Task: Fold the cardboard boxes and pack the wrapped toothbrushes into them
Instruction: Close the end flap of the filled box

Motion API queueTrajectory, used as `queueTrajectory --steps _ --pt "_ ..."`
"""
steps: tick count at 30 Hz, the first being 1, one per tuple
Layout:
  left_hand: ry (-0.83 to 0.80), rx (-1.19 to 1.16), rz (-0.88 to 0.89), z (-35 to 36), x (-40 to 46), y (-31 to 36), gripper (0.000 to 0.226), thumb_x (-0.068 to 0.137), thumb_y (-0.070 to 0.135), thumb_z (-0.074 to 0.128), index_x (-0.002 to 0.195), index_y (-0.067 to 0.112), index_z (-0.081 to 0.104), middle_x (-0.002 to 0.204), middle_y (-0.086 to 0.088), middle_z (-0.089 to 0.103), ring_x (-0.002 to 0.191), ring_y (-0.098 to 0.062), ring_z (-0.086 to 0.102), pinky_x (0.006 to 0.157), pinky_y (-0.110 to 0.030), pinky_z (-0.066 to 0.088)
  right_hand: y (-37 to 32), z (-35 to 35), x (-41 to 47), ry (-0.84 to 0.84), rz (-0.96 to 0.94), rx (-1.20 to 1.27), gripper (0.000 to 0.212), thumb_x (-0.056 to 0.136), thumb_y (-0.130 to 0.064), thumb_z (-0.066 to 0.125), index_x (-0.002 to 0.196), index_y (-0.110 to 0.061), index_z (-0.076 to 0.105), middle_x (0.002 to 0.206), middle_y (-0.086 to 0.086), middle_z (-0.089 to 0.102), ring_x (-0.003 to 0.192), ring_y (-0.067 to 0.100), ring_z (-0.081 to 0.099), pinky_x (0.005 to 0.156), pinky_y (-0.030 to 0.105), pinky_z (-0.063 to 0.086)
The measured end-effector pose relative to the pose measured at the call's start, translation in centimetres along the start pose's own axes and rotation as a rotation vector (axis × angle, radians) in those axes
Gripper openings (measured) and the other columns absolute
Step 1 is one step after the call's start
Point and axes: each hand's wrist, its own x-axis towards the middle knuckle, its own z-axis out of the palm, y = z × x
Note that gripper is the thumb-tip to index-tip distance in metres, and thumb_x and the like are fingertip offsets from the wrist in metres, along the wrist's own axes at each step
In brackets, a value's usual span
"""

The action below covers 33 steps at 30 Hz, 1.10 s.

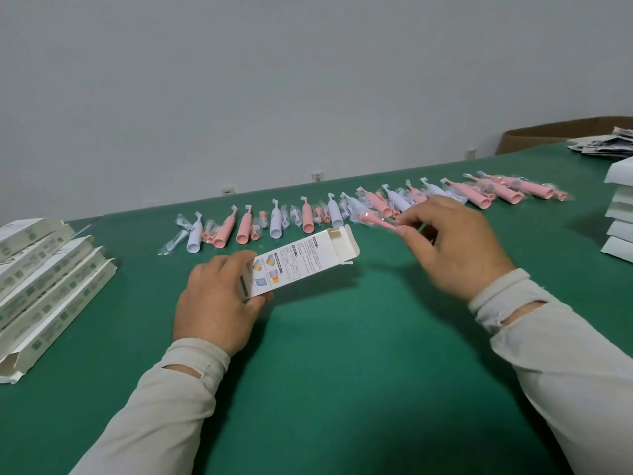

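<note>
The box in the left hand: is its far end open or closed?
Open. The box, held by the left hand, has its far-end flaps standing out unfolded, showing the plain inside.

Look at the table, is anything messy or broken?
Nothing looks broken or spilled. The wrapped toothbrushes lie in a loose row, a few crossing each other. The stack of boxes at the left is fanned, not squared up. The box in the left hand has its end flaps open, ready for packing.

Can't read any of it tbh, just tiny blurry print and little coloured pictures on the box (301,262).
</note>
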Motion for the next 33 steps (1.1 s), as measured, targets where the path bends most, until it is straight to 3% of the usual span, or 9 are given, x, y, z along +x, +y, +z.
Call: queueTrajectory --steps 6,14,17,19,22,24,27,30,33 --pt "0.024 0.018 0.022 0.1 -0.1 0.1 0.057 0.078 0.034 0.08 0.13 0.03 0.057 0.126 0.0 0.061 0.113 -0.029 0.049 0.088 -0.044 0.045 -1.4 0.9 0.1 -0.207 -0.114 -0.229 0.015 0.098 -0.027 0.056 0.102 -0.02 0.069 0.097 -0.004 0.054 0.087 0.021 0.056 0.08 0.037 0.05" --pt "-0.029 -0.028 0.09 0.4 -0.4 0.7 0.06 0.078 0.036 0.08 0.133 0.033 0.054 0.128 0.006 0.058 0.116 -0.024 0.046 0.093 -0.042 0.044 -2.4 2.2 -0.6 -0.135 -0.078 -0.131 0.017 0.096 -0.029 0.059 0.104 -0.022 0.073 0.095 -0.006 0.052 0.085 0.018 0.054 0.075 0.03 0.045" --pt "-0.012 -0.047 0.113 0.3 -0.6 1.0 0.059 0.078 0.034 0.08 0.132 0.033 0.056 0.126 0.006 0.059 0.116 -0.023 0.046 0.093 -0.041 0.042 -3.3 3.3 -1.0 -0.082 0.057 0.133 0.01 0.095 -0.022 0.061 0.098 -0.026 0.069 0.092 -0.012 0.066 0.085 0.008 0.062 0.078 0.025 0.05" --pt "-0.01 -0.052 0.125 0.4 -0.5 0.9 0.058 0.078 0.031 0.081 0.131 0.031 0.057 0.126 0.004 0.06 0.116 -0.025 0.047 0.095 -0.041 0.041 -3.8 3.8 -1.3 -0.16 0.176 0.387 0.02 0.092 -0.011 0.055 0.093 -0.03 0.059 0.09 -0.018 0.07 0.086 -0.001 0.065 0.072 0.016 0.049" --pt "-0.023 -0.083 0.107 0.4 -0.5 0.7 0.059 0.077 0.029 0.082 0.131 0.031 0.057 0.126 0.005 0.06 0.116 -0.025 0.047 0.095 -0.041 0.041 -3.4 4.4 -1.3 -0.323 0.236 0.652 0.023 0.086 -0.006 0.045 0.092 -0.028 0.051 0.1 -0.012 0.074 0.101 0.011 0.069 0.067 0.025 0.048" --pt "-0.032 -0.101 0.108 0.4 -0.4 0.5 0.059 0.076 0.03 0.082 0.13 0.033 0.057 0.125 0.006 0.059 0.115 -0.024 0.047 0.094 -0.04 0.042 -2.8 3.9 -1.0 -0.27 0.25 0.731 0.017 0.079 -0.015 0.048 0.09 -0.027 0.052 0.101 -0.01 0.075 0.101 0.012 0.069 0.067 0.029 0.05" --pt "-0.033 -0.118 0.1 0.5 -0.3 0.3 0.057 0.076 0.034 0.082 0.128 0.035 0.057 0.124 0.009 0.059 0.114 -0.022 0.047 0.093 -0.04 0.042 -1.0 2.5 -0.6 -0.142 0.138 0.475 0.034 0.069 -0.029 0.053 0.102 -0.036 0.054 0.109 -0.02 0.066 0.093 -0.007 0.056 0.073 0.017 0.039" --pt "-0.041 -0.121 0.106 0.6 -0.3 0.0 0.057 0.076 0.035 0.082 0.127 0.036 0.057 0.122 0.01 0.06 0.113 -0.022 0.047 0.092 -0.038 0.041 -0.1 1.7 -0.8 -0.351 0.007 0.259 0.074 0.07 -0.041 0.057 0.139 -0.053 0.034 0.136 -0.023 0.043 0.12 -0.005 0.045 0.099 0.022 0.037" --pt "-0.039 -0.129 0.125 0.7 -0.3 0.0 0.056 0.075 0.035 0.082 0.126 0.036 0.057 0.12 0.01 0.06 0.112 -0.022 0.048 0.09 -0.036 0.04 0.0 2.4 -1.1 -0.41 -0.029 0.237 0.068 0.083 -0.036 0.067 0.145 -0.043 0.04 0.141 -0.018 0.044 0.125 0.003 0.046 0.108 0.029 0.038"
